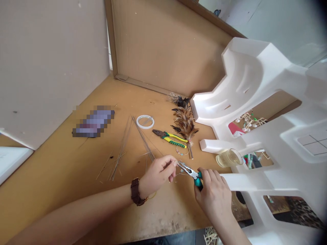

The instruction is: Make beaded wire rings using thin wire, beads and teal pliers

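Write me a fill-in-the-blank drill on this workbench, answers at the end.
1. The right hand grips a pair of teal-handled ____.
2. Of the two wrists, the one wearing the dark brown band is the ____ one.
3. The yellow-and-green tool lies between the white ring and the bunch of brown ____.

Missing words: pliers; left; feathers.

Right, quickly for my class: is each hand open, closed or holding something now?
Left hand: fingertips closed together; anything pinched is too fine to identify.
Right hand: closed, holding the teal-handled pliers.
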A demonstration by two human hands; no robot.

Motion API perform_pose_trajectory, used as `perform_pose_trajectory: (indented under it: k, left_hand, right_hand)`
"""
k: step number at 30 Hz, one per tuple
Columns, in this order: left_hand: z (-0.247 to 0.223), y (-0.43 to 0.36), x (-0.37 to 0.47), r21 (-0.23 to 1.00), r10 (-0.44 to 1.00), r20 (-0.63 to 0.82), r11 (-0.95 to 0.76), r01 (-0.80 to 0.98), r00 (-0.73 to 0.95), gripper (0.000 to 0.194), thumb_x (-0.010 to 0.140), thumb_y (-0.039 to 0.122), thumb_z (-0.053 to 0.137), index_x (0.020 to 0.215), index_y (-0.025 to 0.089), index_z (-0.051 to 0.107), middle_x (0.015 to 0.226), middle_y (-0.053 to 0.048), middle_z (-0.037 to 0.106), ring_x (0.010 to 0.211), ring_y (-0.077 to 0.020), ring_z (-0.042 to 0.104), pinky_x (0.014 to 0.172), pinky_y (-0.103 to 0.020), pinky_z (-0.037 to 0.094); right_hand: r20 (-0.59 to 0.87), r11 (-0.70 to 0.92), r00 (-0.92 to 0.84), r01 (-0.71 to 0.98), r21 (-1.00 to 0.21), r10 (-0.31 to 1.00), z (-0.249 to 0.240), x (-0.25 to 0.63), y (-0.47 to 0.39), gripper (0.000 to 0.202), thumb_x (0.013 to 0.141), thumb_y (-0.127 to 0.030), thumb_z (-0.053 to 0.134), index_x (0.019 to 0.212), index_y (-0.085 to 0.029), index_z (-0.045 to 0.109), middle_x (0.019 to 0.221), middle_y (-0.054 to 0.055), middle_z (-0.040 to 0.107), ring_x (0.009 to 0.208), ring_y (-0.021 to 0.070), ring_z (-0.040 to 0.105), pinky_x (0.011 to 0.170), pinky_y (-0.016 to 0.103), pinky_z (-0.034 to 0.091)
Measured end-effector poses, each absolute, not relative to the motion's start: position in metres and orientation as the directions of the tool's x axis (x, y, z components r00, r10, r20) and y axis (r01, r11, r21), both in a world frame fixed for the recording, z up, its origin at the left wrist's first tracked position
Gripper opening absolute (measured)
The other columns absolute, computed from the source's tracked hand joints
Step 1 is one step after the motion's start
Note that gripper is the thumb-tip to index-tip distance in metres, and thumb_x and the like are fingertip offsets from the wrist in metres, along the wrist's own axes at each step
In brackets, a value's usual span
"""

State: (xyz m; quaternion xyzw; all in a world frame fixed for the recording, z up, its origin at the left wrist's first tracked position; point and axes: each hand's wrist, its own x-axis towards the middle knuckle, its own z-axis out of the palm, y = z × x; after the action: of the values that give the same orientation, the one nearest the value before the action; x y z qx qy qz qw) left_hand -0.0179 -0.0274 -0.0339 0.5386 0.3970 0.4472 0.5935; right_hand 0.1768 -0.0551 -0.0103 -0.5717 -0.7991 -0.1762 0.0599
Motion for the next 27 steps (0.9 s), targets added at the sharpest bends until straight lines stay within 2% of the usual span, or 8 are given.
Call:
perform_pose_trajectory:
  k: [11, 17, 19, 23, 27]
  left_hand:
    - [-0.040, -0.025, -0.018, 0.991, 0.948, -0.002, 0.045, -0.127, 0.320, 0.020, 0.087, 0.029, 0.041, 0.076, 0.016, 0.051, 0.058, 0.004, 0.050, 0.048, -0.0073, 0.045, 0.050, -0.020, 0.039]
    - [-0.040, -0.025, -0.019, 0.995, 0.946, 0.016, 0.017, -0.100, 0.322, 0.021, 0.088, 0.028, 0.039, 0.075, 0.016, 0.051, 0.059, 0.004, 0.051, 0.049, -0.0071, 0.047, 0.052, -0.020, 0.040]
    - [-0.039, -0.025, -0.019, 0.997, 0.946, 0.045, -0.021, -0.077, 0.320, 0.022, 0.088, 0.028, 0.039, 0.074, 0.016, 0.050, 0.061, 0.003, 0.052, 0.052, -0.0077, 0.050, 0.054, -0.020, 0.041]
    - [-0.038, -0.024, -0.022, 0.981, 0.947, 0.163, -0.186, 0.057, 0.277, 0.013, 0.087, 0.025, 0.043, 0.090, 0.017, 0.053, 0.068, 0.001, 0.057, 0.061, -0.0101, 0.056, 0.060, -0.021, 0.043]
    - [-0.036, -0.021, -0.026, 0.858, 0.897, 0.344, -0.420, 0.296, 0.277, 0.015, 0.086, 0.020, 0.043, 0.088, 0.017, 0.058, 0.073, -0.001, 0.058, 0.066, -0.0106, 0.053, 0.064, -0.022, 0.039]
  right_hand:
    - [0.303, 0.322, -0.386, 0.916, 0.239, 0.872, -0.007, 0.182, -0.051, 0.012, 0.076, -0.016, 0.050, 0.087, -0.017, 0.054, 0.070, 0.004, 0.055, 0.069, 0.0201, 0.048, 0.062, 0.031, 0.029]
    - [0.248, 0.302, -0.343, 0.935, 0.187, 0.906, -0.006, 0.181, -0.053, 0.009, 0.076, -0.016, 0.049, 0.082, -0.019, 0.055, 0.067, 0.003, 0.056, 0.066, 0.0190, 0.050, 0.060, 0.030, 0.028]
    - [0.199, 0.288, -0.309, 0.949, 0.128, 0.930, -0.004, 0.181, -0.053, 0.010, 0.074, -0.017, 0.050, 0.083, -0.019, 0.055, 0.069, 0.002, 0.058, 0.068, 0.0190, 0.052, 0.060, 0.028, 0.029]
    - [0.013, 0.216, -0.216, 0.976, -0.007, 0.976, 0.001, 0.181, -0.054, 0.016, 0.071, -0.016, 0.052, 0.086, -0.022, 0.053, 0.072, 0.000, 0.061, 0.067, 0.0187, 0.055, 0.056, 0.026, 0.028]
    - [-0.118, 0.162, -0.166, 0.986, -0.048, 0.979, 0.005, 0.180, -0.055, 0.013, 0.072, -0.016, 0.050, 0.082, -0.023, 0.053, 0.068, 0.000, 0.060, 0.061, 0.0178, 0.056, 0.054, 0.025, 0.026]
